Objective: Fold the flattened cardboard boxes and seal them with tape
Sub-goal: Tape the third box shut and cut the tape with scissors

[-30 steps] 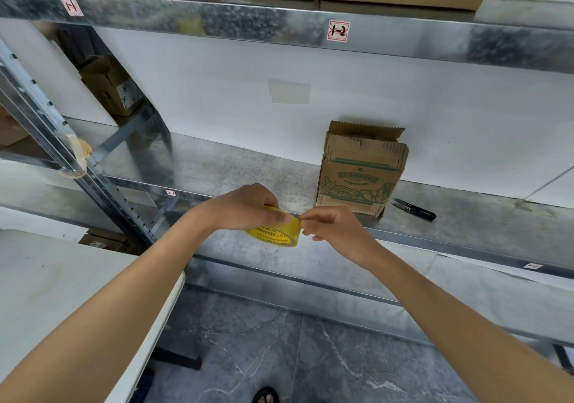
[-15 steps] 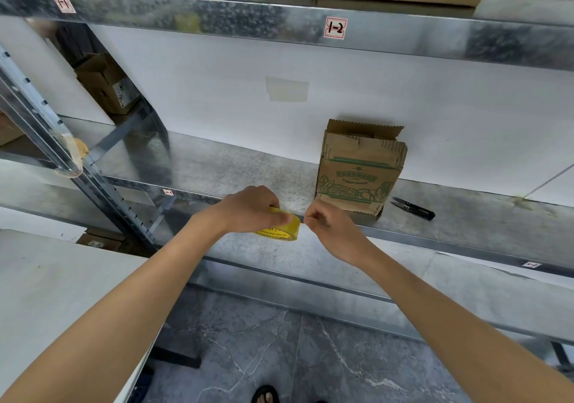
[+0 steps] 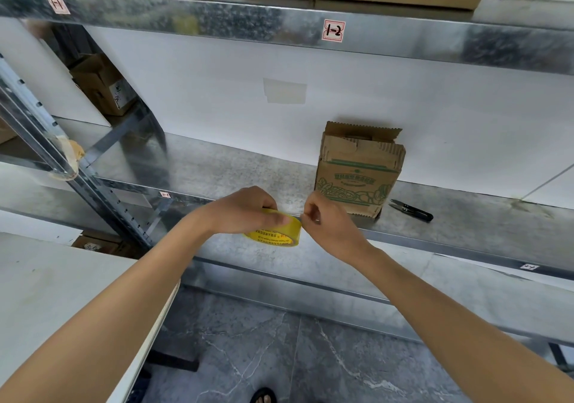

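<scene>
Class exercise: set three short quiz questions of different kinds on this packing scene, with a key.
1. True or false: the left hand grips the tape roll.
2. Where do the black snips lie? A on the floor; B on the shelf, right of the printed cardboard box; C inside the box.
3. Fill in: the roll the right hand pinches is coloured ____.
Key: 1 true; 2 B; 3 yellow.

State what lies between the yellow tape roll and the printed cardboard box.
In the head view, the right hand lies between the yellow tape roll and the printed cardboard box, pinching at the roll's edge.
</scene>
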